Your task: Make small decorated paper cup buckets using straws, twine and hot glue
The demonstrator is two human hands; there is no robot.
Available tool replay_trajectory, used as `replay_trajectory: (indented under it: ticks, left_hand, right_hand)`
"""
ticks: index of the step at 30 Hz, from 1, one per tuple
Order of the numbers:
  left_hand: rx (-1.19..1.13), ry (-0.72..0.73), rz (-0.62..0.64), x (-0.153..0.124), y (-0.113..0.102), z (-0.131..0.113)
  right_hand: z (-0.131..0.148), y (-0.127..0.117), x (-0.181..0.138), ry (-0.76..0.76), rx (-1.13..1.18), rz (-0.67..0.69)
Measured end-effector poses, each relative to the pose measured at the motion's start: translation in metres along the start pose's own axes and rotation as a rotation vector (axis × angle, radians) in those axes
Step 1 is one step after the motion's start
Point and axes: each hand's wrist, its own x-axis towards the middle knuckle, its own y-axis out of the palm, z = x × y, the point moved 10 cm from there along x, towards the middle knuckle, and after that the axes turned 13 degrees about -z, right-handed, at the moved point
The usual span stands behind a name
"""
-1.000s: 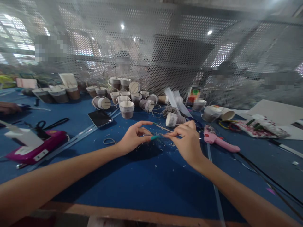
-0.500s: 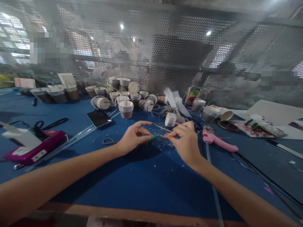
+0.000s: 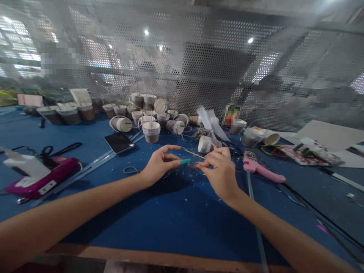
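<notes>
Your right hand (image 3: 220, 170) pinches the thin cord (image 3: 195, 153) running toward your left hand (image 3: 159, 163), whose grip I cannot tell, so slack fingers there might let it slip.

No legible lettering, labels or numbers.

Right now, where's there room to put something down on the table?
Mostly bare: the blue tabletop between left forearm, right forearm and front edge; a smaller patch between the black phone and leftmost cups. Crowded: the back cup cluster, and around the pink glue gun.
</notes>
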Motion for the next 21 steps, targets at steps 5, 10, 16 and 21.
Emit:
replay_trajectory:
  ticks: [5, 10, 16, 21]
  left_hand:
    - [-0.006, 0.015, -0.014, 0.001, -0.002, 0.000]
    - [-0.019, 0.040, -0.013, 0.000, -0.002, -0.003]
    - [-0.021, 0.082, -0.018, 0.001, -0.006, -0.005]
    - [-0.006, 0.117, -0.024, 0.002, -0.008, -0.008]
  right_hand:
    - [0.010, -0.002, 0.000, -0.089, 0.011, -0.014]
    - [0.015, 0.002, -0.003, -0.159, -0.054, 0.027]
    - [0.008, 0.009, -0.003, -0.129, -0.170, 0.158]
    - [0.003, 0.019, -0.009, -0.130, -0.192, 0.333]
